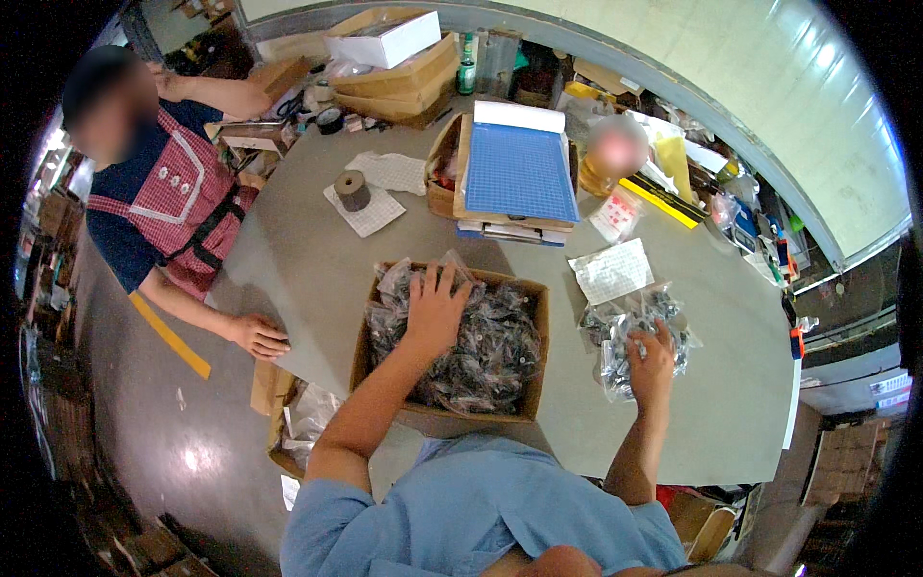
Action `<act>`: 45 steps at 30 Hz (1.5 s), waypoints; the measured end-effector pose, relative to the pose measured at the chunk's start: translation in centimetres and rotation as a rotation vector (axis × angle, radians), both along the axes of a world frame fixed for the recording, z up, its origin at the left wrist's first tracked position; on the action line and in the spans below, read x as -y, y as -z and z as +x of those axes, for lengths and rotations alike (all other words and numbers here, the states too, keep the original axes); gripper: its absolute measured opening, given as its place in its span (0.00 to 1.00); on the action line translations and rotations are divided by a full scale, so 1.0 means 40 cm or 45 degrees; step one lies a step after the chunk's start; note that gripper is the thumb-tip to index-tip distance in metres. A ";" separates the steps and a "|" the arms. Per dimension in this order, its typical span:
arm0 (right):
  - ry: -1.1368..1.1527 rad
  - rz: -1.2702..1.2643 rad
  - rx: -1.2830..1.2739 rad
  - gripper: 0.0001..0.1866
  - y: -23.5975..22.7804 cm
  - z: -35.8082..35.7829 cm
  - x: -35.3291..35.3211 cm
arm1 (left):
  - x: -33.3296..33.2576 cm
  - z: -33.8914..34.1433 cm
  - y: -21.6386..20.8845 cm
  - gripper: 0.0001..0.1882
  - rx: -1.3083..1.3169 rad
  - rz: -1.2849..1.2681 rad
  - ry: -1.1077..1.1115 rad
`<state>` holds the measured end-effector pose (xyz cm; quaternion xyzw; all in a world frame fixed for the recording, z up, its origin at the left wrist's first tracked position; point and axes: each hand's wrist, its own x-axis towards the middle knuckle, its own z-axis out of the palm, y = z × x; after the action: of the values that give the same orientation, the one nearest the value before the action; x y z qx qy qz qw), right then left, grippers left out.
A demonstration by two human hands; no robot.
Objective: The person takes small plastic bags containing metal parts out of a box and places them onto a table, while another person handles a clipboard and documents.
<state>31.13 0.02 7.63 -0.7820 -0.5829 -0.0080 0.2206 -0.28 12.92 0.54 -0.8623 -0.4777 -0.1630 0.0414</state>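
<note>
In front of me stands an open cardboard box [471, 419], filled with clear plastic bags [490, 351] of small dark parts. My left hand [437, 313] lies over the bags at the box's far left, its fingers spread and holding nothing I can see. To the right of the box, several similar clear bags of small metallic parts [615, 370] lie on the table. My right hand [653, 361] is on these bags, fingers curled round the plastic of one; the fingertips are partly hidden.
A blue-sheeted clipboard [519, 163] rests on a carton beyond the box. White paper sheets [612, 271] and a brown roll [353, 190] lie on the grey table [308, 288]. A co-worker in a red checked apron [187, 192] stands at the left, one hand [258, 336] on the table edge.
</note>
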 end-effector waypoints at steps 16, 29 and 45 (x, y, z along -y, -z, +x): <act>-1.044 0.038 -1.086 0.42 0.147 -0.322 -0.184 | 0.061 -0.021 -0.044 0.07 0.866 -0.514 0.520; 0.347 0.114 -1.524 0.20 0.075 0.052 0.026 | 0.016 0.068 0.087 0.18 0.707 -0.492 0.158; -0.625 0.006 -0.766 0.35 0.132 -0.237 -0.136 | -0.021 0.110 0.067 0.17 0.659 -0.358 0.485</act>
<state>21.65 5.47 2.34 -0.5861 -0.6620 0.2735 0.3788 4.11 13.75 -2.13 -0.8633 -0.3208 -0.3135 -0.2313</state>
